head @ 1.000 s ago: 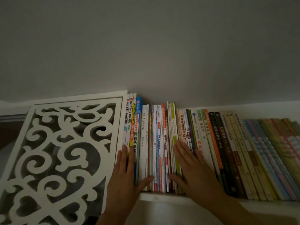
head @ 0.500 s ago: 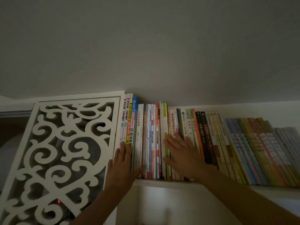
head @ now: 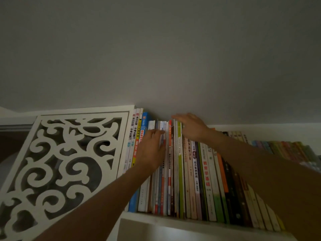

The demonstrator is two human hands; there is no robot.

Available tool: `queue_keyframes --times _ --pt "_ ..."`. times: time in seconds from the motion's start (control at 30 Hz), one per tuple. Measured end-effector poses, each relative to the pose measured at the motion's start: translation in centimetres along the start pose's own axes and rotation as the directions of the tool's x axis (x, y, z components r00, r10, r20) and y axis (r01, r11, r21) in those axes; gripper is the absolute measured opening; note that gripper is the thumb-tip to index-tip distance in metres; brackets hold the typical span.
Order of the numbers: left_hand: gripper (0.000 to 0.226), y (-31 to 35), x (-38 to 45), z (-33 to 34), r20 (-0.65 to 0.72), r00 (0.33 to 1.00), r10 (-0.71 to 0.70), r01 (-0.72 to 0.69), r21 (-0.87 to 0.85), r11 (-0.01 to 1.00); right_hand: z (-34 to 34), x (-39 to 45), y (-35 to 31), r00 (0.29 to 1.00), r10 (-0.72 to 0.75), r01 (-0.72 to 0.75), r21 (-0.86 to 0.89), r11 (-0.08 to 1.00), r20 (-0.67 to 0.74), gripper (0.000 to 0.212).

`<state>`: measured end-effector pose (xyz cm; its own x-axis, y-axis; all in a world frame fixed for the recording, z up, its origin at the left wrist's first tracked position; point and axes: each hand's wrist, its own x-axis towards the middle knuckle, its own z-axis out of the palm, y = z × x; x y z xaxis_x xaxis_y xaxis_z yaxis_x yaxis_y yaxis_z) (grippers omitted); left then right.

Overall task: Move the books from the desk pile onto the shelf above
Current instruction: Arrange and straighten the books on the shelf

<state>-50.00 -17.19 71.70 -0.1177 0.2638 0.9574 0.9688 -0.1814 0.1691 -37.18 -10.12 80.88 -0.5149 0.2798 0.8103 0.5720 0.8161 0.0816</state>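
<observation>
— Many books [head: 175,171] stand upright in one packed row on the white shelf [head: 173,221], spines facing me. Where are my hands?

— Your left hand [head: 152,150] lies flat on the spines near the row's left end, fingers straight and reaching toward one o'clock, gripping nothing. Your right hand [head: 192,126] rests over the top edges of the books just right of it, at twelve o'clock of the row, fingers extended toward nine o'clock, loose, holding nothing that I can see.

— And around them?

— At nine o'clock a white carved fretwork panel [head: 66,162] touches the row's left end; a plain grey wall [head: 156,58] rises behind.
</observation>
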Motion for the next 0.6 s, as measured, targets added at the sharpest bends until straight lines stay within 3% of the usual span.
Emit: queue_keyframes --times 0.1,0.27,0.43,0.6 --pt "0.045 0.1 1.0 0.4 0.012 0.998 -0.058 0.059 -0.047 0.997 0.6 0.3 -0.1 0.998 0.006 0.003 0.159 0.987 -0.058 0.04" --pt "0.06 0.4 1.9 1.2 0.047 0.993 -0.104 0.102 0.033 0.994 1.5 -0.7 -0.6 0.985 0.028 0.018 0.269 0.963 -0.168 0.044" --pt "0.061 1.4 3.0 1.3 0.066 0.981 -0.181 0.178 0.052 0.983 0.8 -0.3 -0.1 0.991 0.009 0.03 0.29 0.956 -0.134 0.045" --pt "0.058 1.8 3.1 1.6 0.049 0.99 -0.129 0.115 0.22 0.969 0.3 -0.3 0.4 0.996 -0.007 0.027 0.229 0.973 -0.092 0.049"
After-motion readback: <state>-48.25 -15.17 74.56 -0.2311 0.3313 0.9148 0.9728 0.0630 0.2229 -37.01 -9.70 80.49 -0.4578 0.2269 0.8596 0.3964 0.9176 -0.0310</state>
